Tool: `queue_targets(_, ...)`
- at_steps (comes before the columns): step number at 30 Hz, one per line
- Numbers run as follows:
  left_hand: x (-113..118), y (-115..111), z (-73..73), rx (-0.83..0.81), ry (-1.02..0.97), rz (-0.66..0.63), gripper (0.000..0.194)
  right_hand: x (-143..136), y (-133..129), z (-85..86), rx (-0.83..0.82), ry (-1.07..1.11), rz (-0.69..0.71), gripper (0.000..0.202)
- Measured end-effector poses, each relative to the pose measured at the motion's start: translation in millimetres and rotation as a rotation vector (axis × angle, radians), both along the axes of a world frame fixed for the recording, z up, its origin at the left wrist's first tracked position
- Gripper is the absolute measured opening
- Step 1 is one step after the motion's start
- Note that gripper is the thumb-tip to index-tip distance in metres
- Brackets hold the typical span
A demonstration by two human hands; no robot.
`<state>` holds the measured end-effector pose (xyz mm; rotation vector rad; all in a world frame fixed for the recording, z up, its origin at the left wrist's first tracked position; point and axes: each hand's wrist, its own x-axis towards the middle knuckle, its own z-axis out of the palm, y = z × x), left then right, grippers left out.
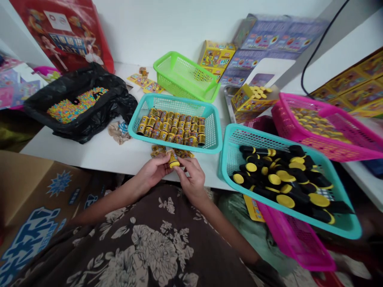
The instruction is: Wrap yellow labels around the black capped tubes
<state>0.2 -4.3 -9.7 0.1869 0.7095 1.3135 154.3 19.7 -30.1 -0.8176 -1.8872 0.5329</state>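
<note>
My left hand [157, 168] and my right hand [192, 175] are both closed around one small container [173, 158] with a printed yellow wrapper and a yellow end. They hold it at the table's front edge, just before a turquoise basket [218, 137]. Rows of small printed cylinders [175, 127] fill part of that basket. Printed yellow labels [184, 153] lie on the table behind my fingers, partly covered. Right of my hands, another turquoise basket [231, 139] holds black containers with yellow lids [274, 179].
A tray lined with a black bag [116, 85] holds colourful beads [76, 107] at left. Behind stand a green basket [182, 85] and stacked boxes [269, 38]. A pink basket [323, 149] is at right, a cardboard box [32, 191] at lower left.
</note>
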Motion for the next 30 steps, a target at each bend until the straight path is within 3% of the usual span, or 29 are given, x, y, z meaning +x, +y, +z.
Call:
queue_targets(4, -3.8, -1.2, 0.6, -0.068, -0.002, -0.041, 0.013, 1.0, 3.3, -4.2, 0.090, -0.039, -0.006, 0.028)
queue_targets(7, -2.7, -1.8, -0.4, -0.044, 0.005, 0.002, 0.012, -0.2, 3.1, -3.8, 0.121, -0.082, 0.020, 0.029)
queue_targets(13, 2.9, -5.2, -0.5, -0.046, 0.028, 0.015, 0.012, -3.2, -0.7, -0.4, 0.031, -0.009, 0.076, 0.030)
queue_targets(21, 3.1, -9.5, -0.1, -0.079, 0.045, -0.016, 0.015, 3.5, 5.2, -6.4, 0.255, -0.115, 0.079, 0.033)
queue_targets(30, 3.6, -8.5, 4.3, -0.037, 0.071, -0.003, 0.010, -0.1, -1.5, -1.6, 0.046, -0.035, 0.029, 0.028)
